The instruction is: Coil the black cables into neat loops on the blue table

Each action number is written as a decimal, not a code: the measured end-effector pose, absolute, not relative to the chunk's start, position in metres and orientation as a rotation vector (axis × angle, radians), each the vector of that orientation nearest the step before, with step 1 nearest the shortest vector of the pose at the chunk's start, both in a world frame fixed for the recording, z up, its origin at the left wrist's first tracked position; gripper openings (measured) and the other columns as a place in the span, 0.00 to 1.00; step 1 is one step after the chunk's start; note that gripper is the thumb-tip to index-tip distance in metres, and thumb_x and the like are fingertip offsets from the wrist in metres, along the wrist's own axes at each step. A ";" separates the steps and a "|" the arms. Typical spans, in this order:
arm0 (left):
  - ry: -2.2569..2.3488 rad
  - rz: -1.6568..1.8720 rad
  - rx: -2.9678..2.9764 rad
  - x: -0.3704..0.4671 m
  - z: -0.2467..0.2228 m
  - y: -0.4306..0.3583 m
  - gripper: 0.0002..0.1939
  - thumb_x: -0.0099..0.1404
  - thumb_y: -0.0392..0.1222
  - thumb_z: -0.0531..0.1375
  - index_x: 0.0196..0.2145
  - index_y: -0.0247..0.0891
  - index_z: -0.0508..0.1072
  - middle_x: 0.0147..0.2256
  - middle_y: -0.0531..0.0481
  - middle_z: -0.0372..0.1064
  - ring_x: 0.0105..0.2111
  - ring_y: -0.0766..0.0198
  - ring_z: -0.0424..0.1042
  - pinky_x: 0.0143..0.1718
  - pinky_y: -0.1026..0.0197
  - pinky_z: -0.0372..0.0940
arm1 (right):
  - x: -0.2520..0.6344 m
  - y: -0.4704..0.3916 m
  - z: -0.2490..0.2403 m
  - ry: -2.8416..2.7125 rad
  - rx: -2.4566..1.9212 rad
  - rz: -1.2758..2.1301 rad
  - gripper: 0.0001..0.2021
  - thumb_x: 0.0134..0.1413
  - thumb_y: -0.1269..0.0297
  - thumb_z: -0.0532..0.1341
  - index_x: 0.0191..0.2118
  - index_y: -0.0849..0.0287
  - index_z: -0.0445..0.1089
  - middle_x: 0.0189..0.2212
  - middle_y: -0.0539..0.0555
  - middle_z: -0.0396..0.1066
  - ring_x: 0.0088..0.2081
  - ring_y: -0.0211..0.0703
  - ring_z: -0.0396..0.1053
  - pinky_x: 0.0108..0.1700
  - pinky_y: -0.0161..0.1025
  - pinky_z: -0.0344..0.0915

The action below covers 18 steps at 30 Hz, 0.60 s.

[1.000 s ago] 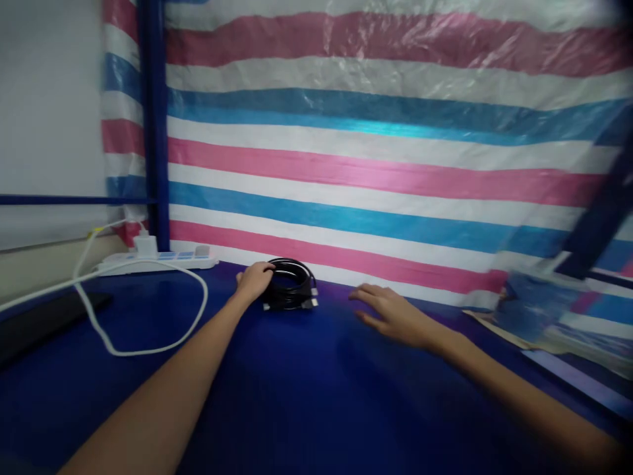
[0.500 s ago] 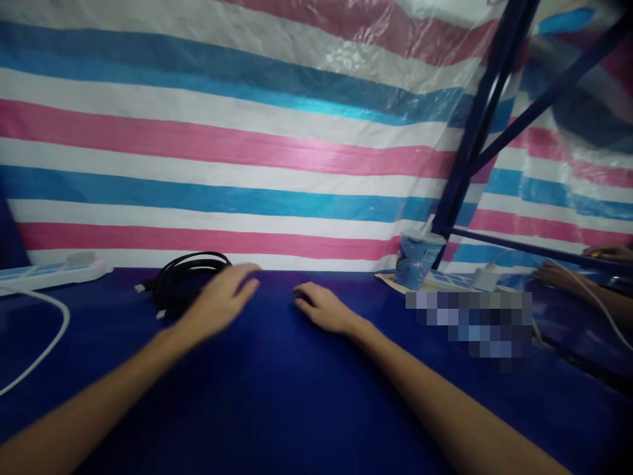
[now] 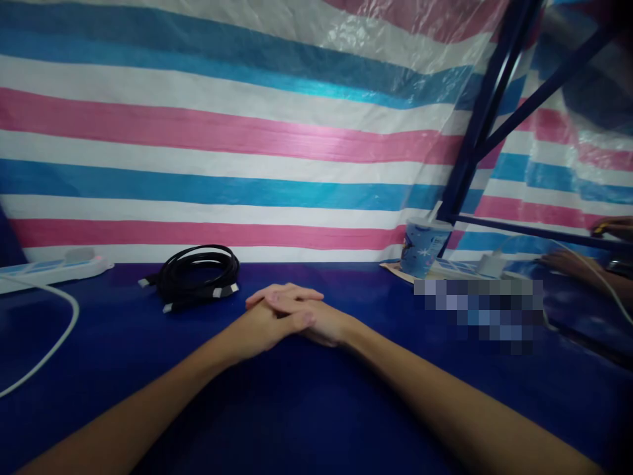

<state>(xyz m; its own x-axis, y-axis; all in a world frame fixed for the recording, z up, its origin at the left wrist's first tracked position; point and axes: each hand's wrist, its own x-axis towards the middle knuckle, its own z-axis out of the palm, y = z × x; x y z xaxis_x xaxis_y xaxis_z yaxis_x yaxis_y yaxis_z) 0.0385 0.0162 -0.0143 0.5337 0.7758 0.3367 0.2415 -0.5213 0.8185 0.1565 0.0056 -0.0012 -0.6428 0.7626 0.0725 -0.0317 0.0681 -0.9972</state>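
Observation:
My left hand (image 3: 254,331) and my right hand (image 3: 324,321) are clasped together over the dark blue table (image 3: 306,409), fingers laced through each other. Between the palms I can make out no object, though the inner sides are hidden. Just left of the clasped hands lies a coiled black cable (image 3: 171,285), apart from my fingers. Silvery plugs show at its ends, on the near and left sides of the coil.
A white power strip (image 3: 62,272) with a white cord (image 3: 75,315) is at left. On the right stand a blue cup (image 3: 420,249) with a straw and a white charger (image 3: 491,265), behind a pixelated patch. Another person's hand (image 3: 568,260) is at far right. Striped sheeting (image 3: 222,152) hangs behind.
My hands were apart, the left one beside the black cable and the right one on the table. They have come together and clasped, and the coil is now uncovered.

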 end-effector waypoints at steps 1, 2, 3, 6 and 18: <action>0.805 0.892 2.034 0.037 -0.015 0.020 0.19 0.57 0.54 0.58 0.46 0.50 0.73 0.50 0.50 0.68 0.56 0.43 0.58 0.58 0.37 0.49 | 0.159 0.010 -0.004 -1.700 -0.716 1.668 0.16 0.54 0.53 0.59 0.44 0.57 0.68 0.47 0.56 0.63 0.37 0.39 0.71 0.35 0.38 0.72; 0.789 0.857 2.033 0.035 -0.013 0.023 0.19 0.59 0.54 0.57 0.46 0.50 0.72 0.50 0.50 0.67 0.56 0.44 0.59 0.58 0.39 0.49 | 0.161 0.014 -0.006 -1.674 -0.708 1.660 0.15 0.53 0.55 0.60 0.44 0.57 0.68 0.46 0.56 0.63 0.37 0.38 0.70 0.34 0.35 0.72; 0.775 0.820 2.027 0.034 -0.011 0.026 0.19 0.60 0.55 0.55 0.47 0.50 0.72 0.50 0.50 0.67 0.55 0.46 0.60 0.58 0.40 0.50 | 0.162 0.017 -0.008 -1.661 -0.704 1.652 0.14 0.53 0.57 0.60 0.44 0.58 0.67 0.46 0.57 0.64 0.38 0.39 0.70 0.33 0.34 0.72; 0.772 0.736 1.994 0.031 -0.003 0.027 0.19 0.64 0.55 0.50 0.48 0.51 0.70 0.50 0.50 0.66 0.53 0.52 0.63 0.56 0.45 0.54 | 0.164 0.021 -0.011 -1.684 -0.713 1.609 0.13 0.56 0.60 0.58 0.46 0.58 0.65 0.45 0.58 0.65 0.40 0.40 0.70 0.33 0.33 0.72; 0.363 0.622 1.392 0.023 -0.003 0.035 0.21 0.63 0.55 0.55 0.45 0.35 0.72 0.46 0.39 0.66 0.42 0.57 0.69 0.40 0.57 0.65 | 0.169 0.031 -0.023 -1.861 -0.928 1.418 0.27 0.57 0.47 0.54 0.57 0.58 0.60 0.54 0.63 0.63 0.36 0.42 0.73 0.39 0.45 0.73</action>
<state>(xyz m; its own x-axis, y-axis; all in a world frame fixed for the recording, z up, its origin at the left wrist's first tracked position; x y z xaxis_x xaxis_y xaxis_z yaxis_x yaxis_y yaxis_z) 0.0235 0.0351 -0.0025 0.7897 0.6018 0.1193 -0.1919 0.0576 0.9797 0.1688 0.0306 -0.0228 -0.5652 0.8230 0.0561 0.1640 0.1788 -0.9701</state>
